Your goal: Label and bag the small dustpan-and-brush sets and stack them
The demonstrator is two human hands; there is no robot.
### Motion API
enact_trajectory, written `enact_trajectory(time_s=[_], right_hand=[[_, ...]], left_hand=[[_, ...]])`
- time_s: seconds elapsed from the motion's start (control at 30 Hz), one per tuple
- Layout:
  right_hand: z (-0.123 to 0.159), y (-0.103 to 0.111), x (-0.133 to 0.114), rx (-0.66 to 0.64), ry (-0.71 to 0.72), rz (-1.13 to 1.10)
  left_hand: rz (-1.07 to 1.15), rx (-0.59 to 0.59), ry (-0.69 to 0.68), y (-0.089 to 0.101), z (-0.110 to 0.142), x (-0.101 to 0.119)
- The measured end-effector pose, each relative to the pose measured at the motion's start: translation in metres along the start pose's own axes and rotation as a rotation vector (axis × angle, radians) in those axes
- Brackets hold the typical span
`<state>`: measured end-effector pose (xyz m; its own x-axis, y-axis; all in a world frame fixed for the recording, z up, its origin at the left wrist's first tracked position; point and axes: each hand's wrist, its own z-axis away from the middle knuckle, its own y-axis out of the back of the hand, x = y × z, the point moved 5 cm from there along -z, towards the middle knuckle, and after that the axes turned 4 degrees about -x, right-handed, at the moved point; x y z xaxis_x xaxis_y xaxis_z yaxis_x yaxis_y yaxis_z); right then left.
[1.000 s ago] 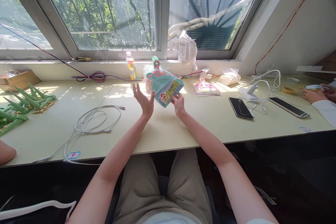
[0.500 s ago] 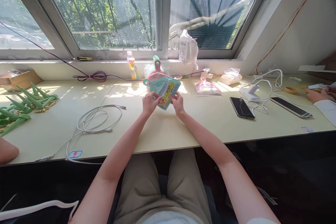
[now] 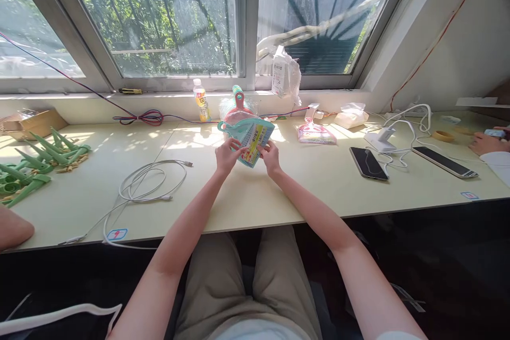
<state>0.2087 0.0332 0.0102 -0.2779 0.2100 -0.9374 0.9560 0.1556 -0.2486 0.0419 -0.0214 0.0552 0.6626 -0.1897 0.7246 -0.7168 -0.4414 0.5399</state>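
A small teal dustpan with a printed yellow-and-blue label is held up above the table, its looped handle toward the upper left. My left hand pinches its lower left side, fingers closed at the label's edge. On the right side, my right hand grips the edge with thumb and fingers. Just behind it a red and green dustpan in clear plastic leans by the window ledge, partly hidden. To the right lies a pink dustpan in a clear wrapper.
A drink bottle stands at the back. Coiled white cable and green plastic pieces lie to the left. Rightward are a phone, a second phone, a charger and another person's hand. Another person's arm rests at left.
The view has shifted slightly. Both my hands keep the same hold on the teal dustpan, which has hardly moved. At the far right, the other person's hand has moved a little.
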Motion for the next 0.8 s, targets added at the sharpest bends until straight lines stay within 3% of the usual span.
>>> enact_trajectory(time_s=[0.23,0.53,0.67,0.73,0.8], right_hand=[[0.001,-0.003,0.001,-0.017,0.001,0.01],[-0.002,0.003,0.01,0.061,-0.026,0.072],[0.001,-0.001,0.012,0.035,-0.031,0.068],[0.002,-0.003,0.013,0.03,-0.039,0.047],[0.003,-0.003,0.013,0.037,-0.059,0.013]], left_hand=[[-0.014,-0.021,0.018,0.0,-0.001,-0.001],[-0.351,0.109,-0.229,0.002,0.013,0.023],[-0.593,-0.086,-0.418,-0.015,0.016,0.028],[-0.661,-0.17,-0.457,-0.021,0.016,0.027],[-0.688,-0.181,-0.449,-0.022,0.015,0.025]])
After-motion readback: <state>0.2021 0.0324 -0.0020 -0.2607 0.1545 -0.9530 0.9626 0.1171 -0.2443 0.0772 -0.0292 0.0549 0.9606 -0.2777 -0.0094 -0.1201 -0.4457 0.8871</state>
